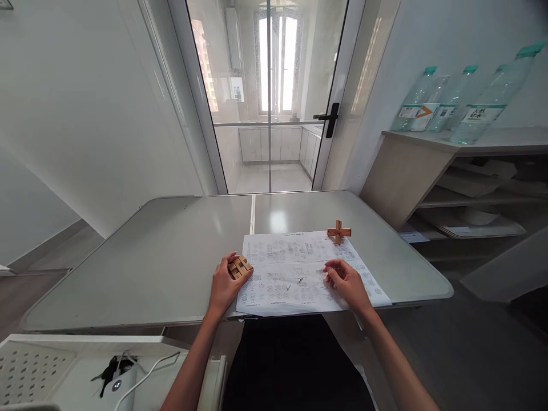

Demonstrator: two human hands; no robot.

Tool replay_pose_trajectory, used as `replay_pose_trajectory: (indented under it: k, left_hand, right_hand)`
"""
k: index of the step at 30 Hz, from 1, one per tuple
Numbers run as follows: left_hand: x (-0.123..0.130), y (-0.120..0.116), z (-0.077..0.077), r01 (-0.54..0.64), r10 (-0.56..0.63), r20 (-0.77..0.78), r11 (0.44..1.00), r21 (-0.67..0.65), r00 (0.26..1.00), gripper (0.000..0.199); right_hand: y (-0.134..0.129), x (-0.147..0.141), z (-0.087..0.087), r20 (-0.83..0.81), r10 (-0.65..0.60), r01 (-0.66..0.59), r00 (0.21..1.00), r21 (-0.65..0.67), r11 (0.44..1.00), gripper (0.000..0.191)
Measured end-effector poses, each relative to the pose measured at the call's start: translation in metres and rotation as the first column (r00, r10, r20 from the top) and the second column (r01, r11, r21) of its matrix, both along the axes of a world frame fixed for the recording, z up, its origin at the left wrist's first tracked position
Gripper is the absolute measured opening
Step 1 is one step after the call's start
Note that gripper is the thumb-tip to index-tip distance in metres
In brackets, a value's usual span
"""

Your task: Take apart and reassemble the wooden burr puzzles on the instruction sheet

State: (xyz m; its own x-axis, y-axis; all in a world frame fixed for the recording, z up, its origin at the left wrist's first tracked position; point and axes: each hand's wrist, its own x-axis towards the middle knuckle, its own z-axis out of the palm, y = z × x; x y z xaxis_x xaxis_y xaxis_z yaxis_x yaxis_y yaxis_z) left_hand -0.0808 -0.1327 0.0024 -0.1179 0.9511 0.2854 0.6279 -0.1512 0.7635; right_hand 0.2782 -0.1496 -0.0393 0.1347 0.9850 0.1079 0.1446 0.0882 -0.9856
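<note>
My left hand (226,287) is closed around a small wooden block puzzle (240,267), with fingers behind it and the thumb along its near side, at the left edge of a printed paper sheet (274,288). Over the right part of the sheet is my right hand (346,281), its fingers curled and the fingertips close together; whether anything small is between them cannot be made out. A wooden cross-shaped piece (338,233) stands at the sheet's far right corner, apart from both hands. Small dark marks or bits show near the middle of the sheet.
The grey table (171,257) reaches a glass door (269,142). At the right, plastic bottles (479,114) stand on a shelf unit (411,171). Below the table's left front edge, a white tray (64,379) holds keys (109,371) and a white device with a cable (122,389).
</note>
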Motion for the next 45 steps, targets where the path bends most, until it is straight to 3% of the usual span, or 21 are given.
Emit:
replay_pose_trajectory:
  k: [9, 13, 22, 29, 35, 45]
  left_hand:
    - [0.0, 0.001, 0.004, -0.01, 0.01, 0.022, 1.0, -0.008, 1.0, 0.066]
    - [0.012, -0.005, 0.006, -0.001, 0.001, 0.017, 1.0, 0.001, 1.0, 0.066]
    - [0.079, -0.03, 0.007, 0.318, -0.32, 0.046, 0.947, 0.044, 0.946, 0.069]
    - [0.111, -0.027, -0.006, 0.417, -0.419, 0.039, 0.908, 0.053, 0.907, 0.069]
    - [0.115, -0.026, -0.015, 0.437, -0.437, 0.02, 0.899, 0.025, 0.899, 0.073]
    - [0.095, -0.025, -0.007, 0.487, -0.484, -0.099, 0.873, 0.002, 0.869, 0.087]
  right_hand:
    - [0.0, -0.001, 0.002, -0.003, -0.007, 0.007, 1.0, 0.004, 1.0, 0.037]
    - [0.001, -0.001, 0.0, -0.01, -0.014, 0.014, 1.0, 0.012, 1.0, 0.04]
    - [0.001, 0.0, 0.0, 0.004, -0.014, 0.014, 1.0, 0.011, 1.0, 0.041]
    - [0.002, 0.0, 0.0, 0.014, -0.014, 0.014, 1.0, 0.009, 1.0, 0.044]
    - [0.001, 0.0, 0.001, 0.014, -0.013, 0.013, 1.0, 0.012, 1.0, 0.042]
    - [0.0, 0.0, 0.002, 0.015, -0.024, 0.024, 1.0, 0.009, 1.0, 0.041]
